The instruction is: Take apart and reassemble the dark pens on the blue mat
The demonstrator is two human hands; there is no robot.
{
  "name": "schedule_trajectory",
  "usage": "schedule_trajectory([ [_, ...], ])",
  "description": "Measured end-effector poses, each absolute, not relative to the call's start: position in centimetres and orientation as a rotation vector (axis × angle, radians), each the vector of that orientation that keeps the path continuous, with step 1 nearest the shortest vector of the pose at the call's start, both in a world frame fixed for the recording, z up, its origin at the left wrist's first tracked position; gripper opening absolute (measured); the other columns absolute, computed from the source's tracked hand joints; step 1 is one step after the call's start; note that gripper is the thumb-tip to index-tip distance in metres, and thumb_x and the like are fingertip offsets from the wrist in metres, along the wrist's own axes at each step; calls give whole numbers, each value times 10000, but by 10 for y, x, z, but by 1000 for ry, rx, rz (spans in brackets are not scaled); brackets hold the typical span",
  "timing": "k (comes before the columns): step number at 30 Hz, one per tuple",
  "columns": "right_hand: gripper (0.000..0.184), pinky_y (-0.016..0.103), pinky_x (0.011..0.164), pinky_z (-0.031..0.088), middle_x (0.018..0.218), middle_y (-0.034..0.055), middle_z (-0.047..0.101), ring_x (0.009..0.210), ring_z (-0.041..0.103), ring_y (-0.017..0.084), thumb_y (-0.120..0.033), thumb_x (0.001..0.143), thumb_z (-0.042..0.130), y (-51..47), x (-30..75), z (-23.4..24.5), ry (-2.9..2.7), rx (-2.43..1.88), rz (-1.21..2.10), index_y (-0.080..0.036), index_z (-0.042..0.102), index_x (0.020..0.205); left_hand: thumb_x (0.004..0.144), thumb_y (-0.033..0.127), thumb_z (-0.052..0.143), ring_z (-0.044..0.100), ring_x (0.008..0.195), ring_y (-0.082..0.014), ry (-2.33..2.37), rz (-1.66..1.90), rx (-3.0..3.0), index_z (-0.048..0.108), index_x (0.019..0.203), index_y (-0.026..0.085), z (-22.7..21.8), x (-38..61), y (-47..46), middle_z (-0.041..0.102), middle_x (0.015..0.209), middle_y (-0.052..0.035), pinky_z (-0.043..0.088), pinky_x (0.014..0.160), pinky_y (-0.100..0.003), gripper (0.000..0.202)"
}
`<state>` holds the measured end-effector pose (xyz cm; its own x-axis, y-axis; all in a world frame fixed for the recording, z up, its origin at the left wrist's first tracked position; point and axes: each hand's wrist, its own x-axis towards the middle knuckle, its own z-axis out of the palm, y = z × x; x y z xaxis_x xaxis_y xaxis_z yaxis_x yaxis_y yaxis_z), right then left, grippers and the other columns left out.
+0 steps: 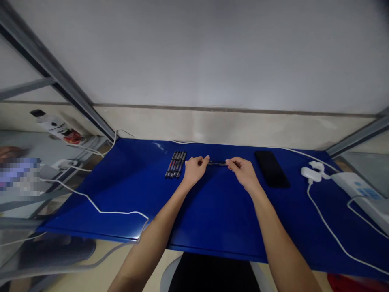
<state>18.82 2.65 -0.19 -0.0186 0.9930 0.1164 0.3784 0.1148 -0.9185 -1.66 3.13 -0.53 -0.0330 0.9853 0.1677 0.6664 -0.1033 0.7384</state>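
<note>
A thin dark pen [217, 163] lies crosswise between my two hands, just over the blue table [219, 215]. My left hand [195, 167] pinches its left end between thumb and fingers. At the other end, my right hand [241, 168] grips it with closed fingertips. Left of my left hand, several dark pens [175, 164] rest side by side in a row, roughly parallel. A black phone [272, 169] lies flat to the right of my right hand. My fingers cover both ends of the held pen.
A white cable [100, 211] crosses the table's left side and front edge. On the right are a white charger [311, 173] and a white power strip [361, 188]. A bottle [59, 127] stands beyond the left metal post. A wall [200, 125] borders the back.
</note>
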Motion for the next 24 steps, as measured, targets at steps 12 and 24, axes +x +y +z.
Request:
schedule_trajectory([
  [12,558,291,479,342,448,1,475,429,431,128,-621,869,499,19,185,12,-1516,-1508,921,-199,551,508,916,592,392,334,501,-100,1703,992,1775,336,542,179,-10,-16,32,346,491,37,228,560,-267,560],
  [24,293,335,699,480,797,55,707,744,640,207,-486,760,708,26,187,0,-1494,-1357,927,-201,708,829,914,600,392,366,506,-107,1782,971,1732,376,542,182,-12,-18,33,392,493,33,231,565,-266,559],
])
